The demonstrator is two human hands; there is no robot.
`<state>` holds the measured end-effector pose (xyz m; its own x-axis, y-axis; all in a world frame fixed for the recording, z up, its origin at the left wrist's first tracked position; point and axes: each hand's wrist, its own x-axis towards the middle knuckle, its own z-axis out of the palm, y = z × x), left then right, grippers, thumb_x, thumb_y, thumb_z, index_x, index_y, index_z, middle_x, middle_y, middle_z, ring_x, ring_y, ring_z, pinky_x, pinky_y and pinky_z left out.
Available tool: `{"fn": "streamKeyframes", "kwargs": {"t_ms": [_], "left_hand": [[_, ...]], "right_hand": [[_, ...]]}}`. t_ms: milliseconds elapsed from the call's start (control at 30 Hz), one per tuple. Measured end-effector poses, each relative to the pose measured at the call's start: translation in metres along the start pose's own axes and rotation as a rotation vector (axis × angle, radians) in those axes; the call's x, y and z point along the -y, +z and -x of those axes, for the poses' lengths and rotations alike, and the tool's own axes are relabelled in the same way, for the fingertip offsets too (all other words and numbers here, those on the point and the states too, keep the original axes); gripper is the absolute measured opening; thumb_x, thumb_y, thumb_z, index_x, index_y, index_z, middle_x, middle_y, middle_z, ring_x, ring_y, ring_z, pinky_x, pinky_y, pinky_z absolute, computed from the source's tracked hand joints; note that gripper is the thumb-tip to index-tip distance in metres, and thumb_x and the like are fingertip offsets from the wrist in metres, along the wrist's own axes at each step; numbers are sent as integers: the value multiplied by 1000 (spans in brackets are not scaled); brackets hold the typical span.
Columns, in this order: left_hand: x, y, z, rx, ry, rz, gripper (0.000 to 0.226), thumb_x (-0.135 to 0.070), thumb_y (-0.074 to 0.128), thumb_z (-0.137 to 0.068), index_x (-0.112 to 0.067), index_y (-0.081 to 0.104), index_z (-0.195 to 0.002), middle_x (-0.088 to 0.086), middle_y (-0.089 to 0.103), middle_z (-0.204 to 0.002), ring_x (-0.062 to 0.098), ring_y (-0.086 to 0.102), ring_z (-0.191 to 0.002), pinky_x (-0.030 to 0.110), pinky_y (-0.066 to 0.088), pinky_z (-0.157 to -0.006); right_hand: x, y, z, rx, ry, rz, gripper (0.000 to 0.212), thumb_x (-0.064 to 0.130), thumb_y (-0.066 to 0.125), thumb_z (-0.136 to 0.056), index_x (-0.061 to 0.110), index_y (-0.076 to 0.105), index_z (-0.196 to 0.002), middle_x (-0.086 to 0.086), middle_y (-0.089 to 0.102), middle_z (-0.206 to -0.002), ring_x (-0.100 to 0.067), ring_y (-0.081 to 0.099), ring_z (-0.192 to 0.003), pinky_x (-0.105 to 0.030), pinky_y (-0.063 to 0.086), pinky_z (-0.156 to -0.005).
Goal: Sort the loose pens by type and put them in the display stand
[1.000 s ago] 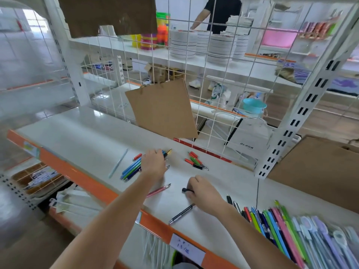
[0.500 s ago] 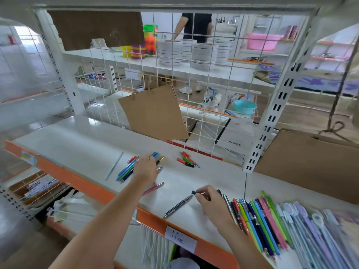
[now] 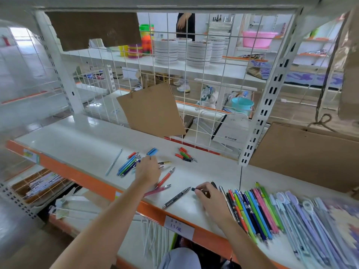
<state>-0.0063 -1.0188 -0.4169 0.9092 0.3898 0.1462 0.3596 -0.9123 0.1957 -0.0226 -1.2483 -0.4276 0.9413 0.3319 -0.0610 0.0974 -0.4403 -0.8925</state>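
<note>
Sorting part done: a pen row (image 3: 252,210) is laid at right on the shelf (image 3: 77,140), loose pens (image 3: 129,165) are left mid-shelf, a dark pen (image 3: 202,191) is pinched by the right hand (image 3: 211,200), the left hand (image 3: 147,169) is curled over the loose pile, no stand is seen.
</note>
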Motion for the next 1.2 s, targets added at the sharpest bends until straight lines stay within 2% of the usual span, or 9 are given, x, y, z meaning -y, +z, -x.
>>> {"fn": "streamKeyframes", "kwargs": {"t_ms": [67,167,233,400,633,833,933,1033,1200], "left_hand": [[-10,-6,11,-59,8,135,14,-18,43,-98,-7,52,-101,9,59,-98,18,53,-85,29,42,-73],[-34,-9,38,-29,39,339,14,-17,37,-101,-13,43,-89,-2,54,-75,15,56,-70,26,41,-60],[-49,-3,63,-30,75,421,18,-21,34,-102,-14,42,-88,-4,50,-74,11,49,-65,22,32,-54],[-57,16,93,-28,137,480,23,-33,38,-100,-17,47,-86,-6,52,-76,13,53,-68,28,37,-61],[-49,25,93,-42,234,480,17,-31,43,-99,-20,50,-89,-7,54,-82,12,52,-73,28,41,-64],[-48,28,93,-35,268,475,18,-32,43,-99,-18,54,-95,-10,53,-85,10,52,-77,24,37,-65],[-48,27,94,-40,273,494,20,-32,43,-99,-16,55,-95,-10,53,-85,9,52,-77,22,36,-65],[-48,27,94,-43,280,502,19,-32,43,-99,-17,54,-93,-10,52,-85,9,51,-76,22,35,-64],[-48,26,96,-22,347,473,21,-30,44,-99,-13,57,-97,-10,51,-86,10,49,-74,25,36,-63]], "right_hand": [[0,-1,1,8,5,-15,8,24,54,-95,18,61,-94,3,66,-86,-6,51,-48,-19,42,-52],[-1,-2,2,-3,1,-43,8,23,55,-95,19,61,-93,5,65,-81,-2,49,-44,-18,42,-50],[-3,-2,3,-24,-8,-72,7,21,56,-94,19,61,-91,6,65,-83,-1,49,-45,-19,42,-52],[-5,-4,7,-76,0,-199,6,12,60,-91,18,61,-90,3,64,-88,-8,53,-61,-15,42,-52],[-10,-13,8,-116,67,-574,9,3,54,-93,3,63,-95,1,47,-60,-9,40,-51,-19,35,-48],[-7,-14,6,-118,136,-834,11,-5,50,-92,1,58,-87,-1,47,-59,-8,37,-47,-19,28,-43],[-7,-14,6,-125,142,-864,8,-4,49,-93,-1,57,-93,-5,45,-62,-7,38,-46,-18,29,-41],[-9,-15,5,-129,142,-873,10,-5,49,-93,0,56,-89,-5,45,-63,-9,38,-48,-18,29,-41],[-10,-15,6,-45,74,-620,10,1,54,-92,2,60,-85,0,45,-59,-12,35,-50,-22,29,-47]]}}
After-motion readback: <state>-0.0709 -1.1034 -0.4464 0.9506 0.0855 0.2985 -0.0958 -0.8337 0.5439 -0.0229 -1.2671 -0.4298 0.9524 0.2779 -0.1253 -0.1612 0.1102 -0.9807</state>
